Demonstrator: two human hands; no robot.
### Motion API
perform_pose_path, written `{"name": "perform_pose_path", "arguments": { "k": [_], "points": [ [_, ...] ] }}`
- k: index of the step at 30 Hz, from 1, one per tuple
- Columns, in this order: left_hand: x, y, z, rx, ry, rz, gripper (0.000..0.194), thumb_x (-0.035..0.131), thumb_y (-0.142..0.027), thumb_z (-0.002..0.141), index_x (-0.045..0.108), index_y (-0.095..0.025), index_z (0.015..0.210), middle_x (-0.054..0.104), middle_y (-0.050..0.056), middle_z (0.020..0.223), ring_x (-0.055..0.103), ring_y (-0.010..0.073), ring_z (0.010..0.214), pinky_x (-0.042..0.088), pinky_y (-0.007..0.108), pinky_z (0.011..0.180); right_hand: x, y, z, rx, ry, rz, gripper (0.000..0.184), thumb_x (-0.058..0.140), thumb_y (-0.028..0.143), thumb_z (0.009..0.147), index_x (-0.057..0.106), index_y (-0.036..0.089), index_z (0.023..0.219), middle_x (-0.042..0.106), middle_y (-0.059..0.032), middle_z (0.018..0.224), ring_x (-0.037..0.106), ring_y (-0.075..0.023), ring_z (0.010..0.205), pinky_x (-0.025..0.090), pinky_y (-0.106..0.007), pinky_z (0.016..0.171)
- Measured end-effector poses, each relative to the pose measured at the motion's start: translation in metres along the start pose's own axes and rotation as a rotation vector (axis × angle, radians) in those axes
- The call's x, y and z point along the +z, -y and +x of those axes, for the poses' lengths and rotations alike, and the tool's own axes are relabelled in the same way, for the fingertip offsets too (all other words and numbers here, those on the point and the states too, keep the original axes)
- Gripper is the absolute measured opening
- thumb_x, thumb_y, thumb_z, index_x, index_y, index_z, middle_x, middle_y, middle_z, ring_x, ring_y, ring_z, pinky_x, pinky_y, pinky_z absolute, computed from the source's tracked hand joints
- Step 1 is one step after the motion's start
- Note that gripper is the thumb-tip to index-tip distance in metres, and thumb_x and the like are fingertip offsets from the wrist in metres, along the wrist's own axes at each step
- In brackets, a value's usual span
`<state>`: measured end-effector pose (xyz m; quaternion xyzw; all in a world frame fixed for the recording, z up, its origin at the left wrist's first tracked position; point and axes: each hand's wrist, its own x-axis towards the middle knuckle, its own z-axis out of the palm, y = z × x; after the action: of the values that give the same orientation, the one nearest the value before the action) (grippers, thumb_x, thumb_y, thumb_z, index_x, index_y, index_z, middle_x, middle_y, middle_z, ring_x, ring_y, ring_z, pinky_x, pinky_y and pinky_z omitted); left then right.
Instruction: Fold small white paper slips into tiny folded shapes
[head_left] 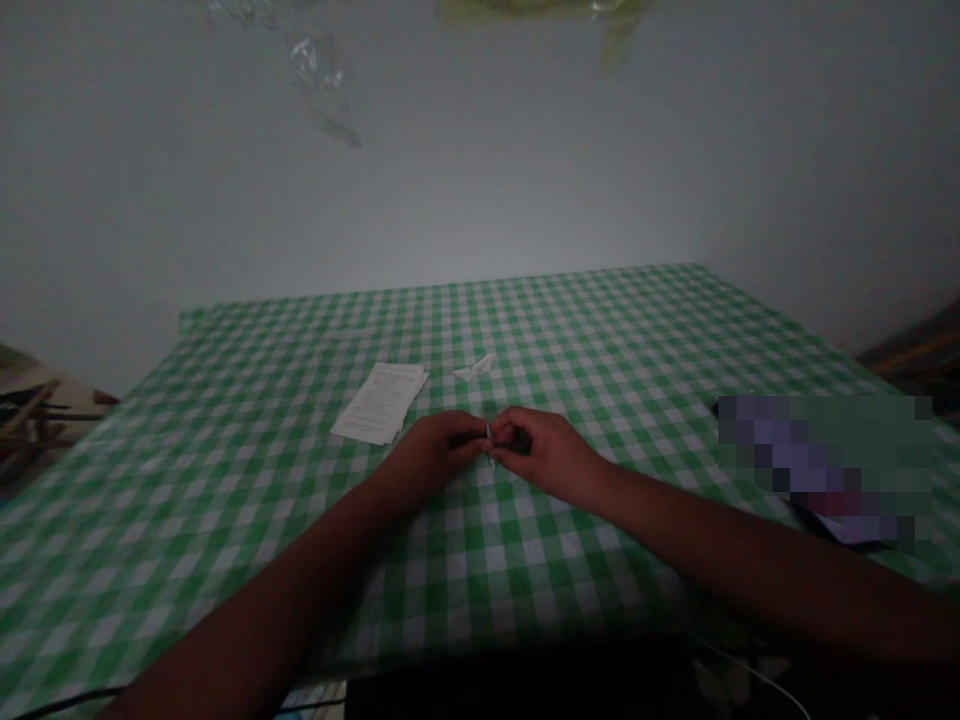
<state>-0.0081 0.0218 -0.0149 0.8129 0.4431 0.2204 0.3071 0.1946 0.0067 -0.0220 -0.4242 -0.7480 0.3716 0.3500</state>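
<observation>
Over the middle of the table, my left hand [448, 440] and my right hand [545, 446] meet at the fingertips. Between them is a small, narrow piece of folded white paper [492, 462], standing roughly on edge. Fingers of both hands pinch it and hide most of it. Just beyond my hands lies a small folded paper shape [474, 370] with pointed ends. To the left of it, near my left hand, rests a slightly fanned stack of printed paper sheets [379, 405].
A green and white checked cloth [570, 330] covers the table, which reaches back to a pale wall [480, 180]. On the right lies a flat dark-edged object [817, 470], largely blurred by pixelation. A thin white cable [757, 675] runs below the front edge.
</observation>
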Motion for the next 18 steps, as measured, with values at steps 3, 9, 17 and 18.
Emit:
{"name": "perform_pose_path", "arguments": {
  "k": [3, 9, 17, 18],
  "points": [
    [-0.0019, -0.0009, 0.0002, 0.016, 0.012, -0.02, 0.016, 0.058, -0.031, 0.09, 0.07, -0.022, 0.097, 0.071, 0.001, 0.093, 0.065, 0.0176, 0.086, 0.051, 0.033, 0.08, -0.0006, -0.0027, 0.0004, -0.011, 0.002, -0.002, 0.011, 0.067, 0.016, 0.081, 0.063, 0.021, 0.091, 0.067, 0.0002, 0.084, 0.064, -0.0133, 0.08, 0.051, -0.028, 0.075],
    [-0.0057, -0.0017, 0.0, 0.066, 0.039, -0.003, 0.014, 0.058, -0.026, 0.091, 0.069, -0.021, 0.098, 0.068, 0.002, 0.094, 0.064, 0.0163, 0.086, 0.051, 0.03, 0.079, -0.0026, -0.0042, 0.0003, -0.047, 0.012, -0.05, 0.012, 0.066, 0.016, 0.082, 0.063, 0.021, 0.093, 0.067, -0.0002, 0.087, 0.062, -0.0133, 0.079, 0.049, -0.028, 0.073],
    [-0.0097, 0.0014, -0.0016, 0.217, 0.093, 0.078, 0.018, 0.054, -0.024, 0.095, 0.067, -0.02, 0.107, 0.067, 0.004, 0.105, 0.063, 0.0162, 0.097, 0.051, 0.032, 0.089, -0.0051, -0.0044, -0.0003, -0.182, 0.012, -0.238, 0.015, 0.065, 0.01, 0.081, 0.063, 0.02, 0.093, 0.067, -0.0024, 0.089, 0.06, -0.0169, 0.086, 0.047, -0.032, 0.079],
    [-0.0101, 0.0022, -0.0017, 0.233, 0.1, 0.085, 0.019, 0.054, -0.024, 0.095, 0.067, -0.02, 0.108, 0.066, 0.004, 0.106, 0.062, 0.0162, 0.098, 0.05, 0.032, 0.09, -0.0055, -0.0057, -0.0002, -0.199, 0.009, -0.25, 0.016, 0.066, 0.01, 0.08, 0.063, 0.02, 0.093, 0.068, -0.0027, 0.09, 0.06, -0.0174, 0.088, 0.047, -0.032, 0.08]
  ]
}}
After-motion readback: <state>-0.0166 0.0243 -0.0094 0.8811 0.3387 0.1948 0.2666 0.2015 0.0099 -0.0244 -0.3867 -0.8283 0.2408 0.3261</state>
